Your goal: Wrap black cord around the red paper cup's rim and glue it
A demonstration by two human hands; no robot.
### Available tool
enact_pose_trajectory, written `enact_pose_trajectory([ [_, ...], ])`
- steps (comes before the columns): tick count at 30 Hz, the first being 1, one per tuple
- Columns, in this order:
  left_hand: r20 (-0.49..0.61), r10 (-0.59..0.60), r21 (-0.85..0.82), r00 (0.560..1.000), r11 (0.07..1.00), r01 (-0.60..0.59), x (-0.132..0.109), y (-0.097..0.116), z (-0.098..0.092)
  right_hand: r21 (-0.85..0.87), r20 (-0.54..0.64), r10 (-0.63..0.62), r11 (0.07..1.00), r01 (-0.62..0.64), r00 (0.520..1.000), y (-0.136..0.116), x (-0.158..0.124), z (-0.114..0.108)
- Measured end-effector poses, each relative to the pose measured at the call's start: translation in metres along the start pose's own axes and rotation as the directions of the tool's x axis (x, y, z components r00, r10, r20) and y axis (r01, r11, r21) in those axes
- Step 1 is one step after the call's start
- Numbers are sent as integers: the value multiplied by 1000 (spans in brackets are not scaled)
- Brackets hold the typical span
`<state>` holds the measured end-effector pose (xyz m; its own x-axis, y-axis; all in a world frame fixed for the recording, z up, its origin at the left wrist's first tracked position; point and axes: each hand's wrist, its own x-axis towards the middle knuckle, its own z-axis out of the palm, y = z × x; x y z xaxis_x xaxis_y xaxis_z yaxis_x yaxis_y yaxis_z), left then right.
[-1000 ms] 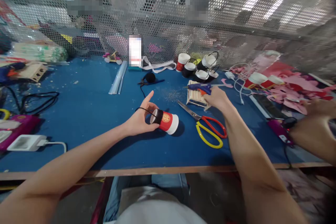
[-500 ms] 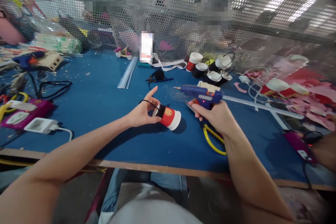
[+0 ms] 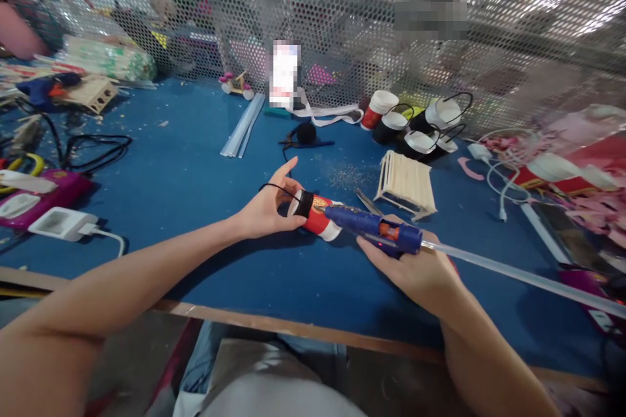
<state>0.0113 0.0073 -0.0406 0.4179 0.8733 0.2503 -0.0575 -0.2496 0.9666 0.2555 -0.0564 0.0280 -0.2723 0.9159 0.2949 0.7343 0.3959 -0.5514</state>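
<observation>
Head view, cup (image 3: 319, 217): lies on its side on the blue table (image 3: 186, 143), red, with a black band (image 3: 305, 203) near its left end; the gun (image 3: 366, 224) hides part of it.
Left hand (image 3: 268, 210): closed on the banded end of the cup, thumb at the near side, one finger raised clear.
Right hand (image 3: 430, 270): wrapped around the gun's handle; most of its fingers are out of sight.
Gun: points left, its nozzle in front of the cup's red side; whether it touches cannot be told. A clear glue stick (image 3: 508, 266) trails from its rear.
Just changed: the gun has come across from the rack (image 3: 411, 181) to the cup, while the left hand's hold looks the same.
Bearing on the work: both hands now meet at one cup, so the gun seems placed for use there; no fresh glue can be made out.
Scissors (image 3: 366, 201): a blade shows just behind the gun, the handles mostly covered.
Back of table: more cups (image 3: 376, 111) stand beyond the rack.
</observation>
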Motion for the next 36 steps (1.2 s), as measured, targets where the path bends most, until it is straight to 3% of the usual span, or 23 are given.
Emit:
enact_pose_trajectory([
  [4, -7, 3, 11, 1000, 1000, -3, 0, 3, 1, -18, 73, 31, 999, -30, 997, -1, -2, 3],
  [18, -43, 22, 105, 999, 994, -17, 0, 9, 4, -147, 18, -92, 985, 93, 996, -4, -9, 2],
  [36, -40, 54, 149, 998, 988, -47, -2, 9, 5, -178, 18, -95, 979, 96, 995, -4, -13, 0],
])
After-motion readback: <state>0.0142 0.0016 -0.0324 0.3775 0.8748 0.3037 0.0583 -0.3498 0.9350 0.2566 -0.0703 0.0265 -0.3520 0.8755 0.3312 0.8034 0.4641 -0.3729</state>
